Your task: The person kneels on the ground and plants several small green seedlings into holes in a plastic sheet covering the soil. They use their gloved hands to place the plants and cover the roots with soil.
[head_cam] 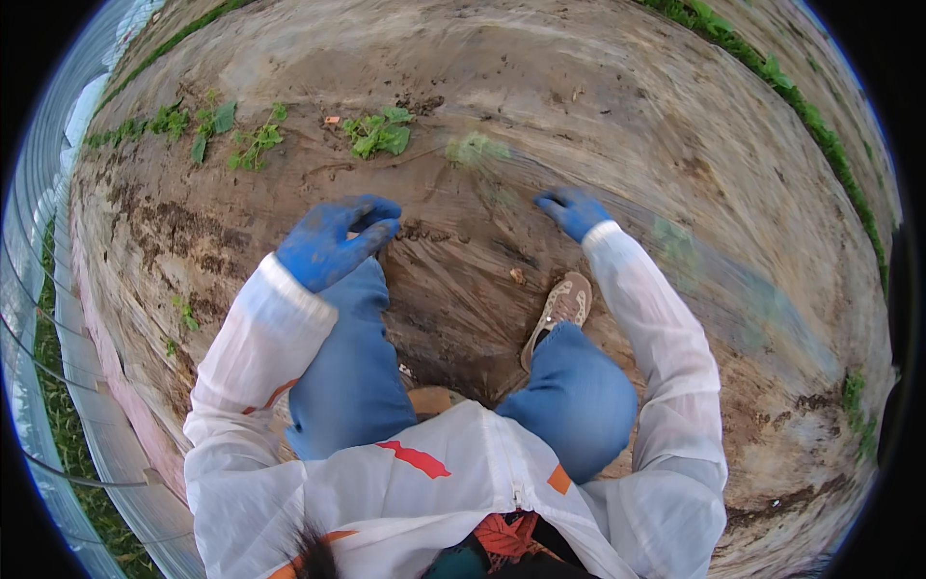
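My left hand (336, 242), in a soil-stained blue glove, hovers by my left knee with thumb and fingers curved and a gap between them. Nothing shows in that gap. To the right, my right hand (576, 212) in a matching glove has its fingers bent over the ground sheet; whether it pinches the film cannot be made out. Creased clear plastic film (463, 289) covers the soil between my feet. Beyond the hands, a pale, blurred plant (477, 150) appears beneath the film. A leafy green seedling (377, 134) stands uncovered to its left.
More seedlings (253, 145) follow the row leftward. Another blurred plant (676, 246) shows under film at right. My shoe (568, 300) rests on the sheet near a small brown clod (517, 276). Hoops and plastic sheeting (79, 347) line the left side; a grass strip (817, 123) curves along the right.
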`<state>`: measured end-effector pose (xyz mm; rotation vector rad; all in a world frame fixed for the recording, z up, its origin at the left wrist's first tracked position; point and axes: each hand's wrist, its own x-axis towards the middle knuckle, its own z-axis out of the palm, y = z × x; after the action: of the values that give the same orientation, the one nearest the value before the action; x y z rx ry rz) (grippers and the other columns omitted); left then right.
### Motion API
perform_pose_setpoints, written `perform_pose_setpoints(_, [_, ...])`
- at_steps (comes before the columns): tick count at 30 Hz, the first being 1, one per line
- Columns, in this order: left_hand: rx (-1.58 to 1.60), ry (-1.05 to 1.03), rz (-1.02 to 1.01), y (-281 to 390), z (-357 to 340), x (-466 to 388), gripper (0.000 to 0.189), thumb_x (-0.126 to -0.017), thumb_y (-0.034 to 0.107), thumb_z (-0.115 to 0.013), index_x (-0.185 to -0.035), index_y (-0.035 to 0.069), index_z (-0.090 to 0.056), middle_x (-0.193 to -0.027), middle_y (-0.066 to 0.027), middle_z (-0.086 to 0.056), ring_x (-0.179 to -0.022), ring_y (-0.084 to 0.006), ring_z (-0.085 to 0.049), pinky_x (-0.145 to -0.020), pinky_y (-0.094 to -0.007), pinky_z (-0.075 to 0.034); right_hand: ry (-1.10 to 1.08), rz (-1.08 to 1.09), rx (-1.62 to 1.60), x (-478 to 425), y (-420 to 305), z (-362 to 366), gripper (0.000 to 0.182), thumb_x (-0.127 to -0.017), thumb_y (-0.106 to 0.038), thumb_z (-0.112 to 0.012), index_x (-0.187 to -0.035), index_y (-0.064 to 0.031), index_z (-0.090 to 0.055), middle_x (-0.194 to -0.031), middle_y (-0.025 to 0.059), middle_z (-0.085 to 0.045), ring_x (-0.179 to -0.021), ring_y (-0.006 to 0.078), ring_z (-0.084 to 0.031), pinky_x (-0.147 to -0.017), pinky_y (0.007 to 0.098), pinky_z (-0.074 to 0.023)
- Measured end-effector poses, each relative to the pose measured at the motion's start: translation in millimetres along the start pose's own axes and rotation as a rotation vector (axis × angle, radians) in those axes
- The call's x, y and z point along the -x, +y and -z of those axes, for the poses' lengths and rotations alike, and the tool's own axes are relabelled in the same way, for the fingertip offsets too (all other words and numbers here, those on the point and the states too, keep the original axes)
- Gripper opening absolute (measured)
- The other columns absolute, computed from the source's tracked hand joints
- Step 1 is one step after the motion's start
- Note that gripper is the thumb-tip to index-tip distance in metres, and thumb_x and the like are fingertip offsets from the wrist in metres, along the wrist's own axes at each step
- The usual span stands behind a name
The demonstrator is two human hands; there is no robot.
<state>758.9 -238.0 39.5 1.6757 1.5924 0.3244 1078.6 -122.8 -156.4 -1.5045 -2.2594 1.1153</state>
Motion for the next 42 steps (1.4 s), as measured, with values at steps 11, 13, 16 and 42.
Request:
perform_pose_setpoints(11, [-0.348,-0.233,0.164,-173,-47,-275,0.043,-0.089,0.034,-0.058,-0.118,0.002,-0.058,-0.114,-0.0165,-0.063,-0.103,-0.0277,-0.061,-0.090,-0.0358,-0.047,-0.085,-0.069,0.315,-203,9,-84,0.051,-0.079,-0.020,-0.062,-0.130,-0.0154,-0.054,-0.141,0.0155,-0.043,-0.124,0.0368,-0.046,-0.100,0.0456,-0.0413])
perform_pose_setpoints(13, [-0.145,-0.110,0.169,-207,-74,-293,0.039,-0.090,0.030,-0.058,-0.117,0.003,-0.059,-0.113,-0.0163,-0.064,-0.102,-0.0265,-0.062,-0.088,-0.0353,-0.047,0.003,-0.076,0.347,-199,9,-97,0.065,-0.076,-0.023,-0.068,-0.137,-0.0146,-0.044,-0.144,0.0156,-0.039,-0.129,0.0371,-0.039,-0.105,0.0453,-0.0369])
perform_pose_setpoints(16, [0.107,0.020,0.187,-239,-105,-300,0.032,-0.090,0.020,-0.059,-0.116,0.003,-0.059,-0.111,-0.0155,-0.064,-0.098,-0.0236,-0.063,-0.086,-0.0338,-0.049,0.091,-0.053,0.429,-192,16,-114,0.078,-0.074,-0.027,-0.072,-0.142,-0.0138,-0.036,-0.145,0.0159,-0.036,-0.132,0.0371,-0.034,-0.108,0.0457,-0.0333])
perform_pose_setpoints(42, [-0.557,0.288,-0.400,-262,-89,-332,0.013,-0.076,0.016,-0.061,-0.089,0.017,-0.062,-0.096,-0.0057,-0.060,-0.100,-0.0282,-0.055,-0.087,-0.0452,-0.040,0.310,0.174,0.242,-203,18,-132,0.038,-0.076,-0.019,-0.069,-0.110,-0.0050,-0.061,-0.122,0.0122,-0.056,-0.112,0.0330,-0.051,-0.096,0.0442,-0.0406])
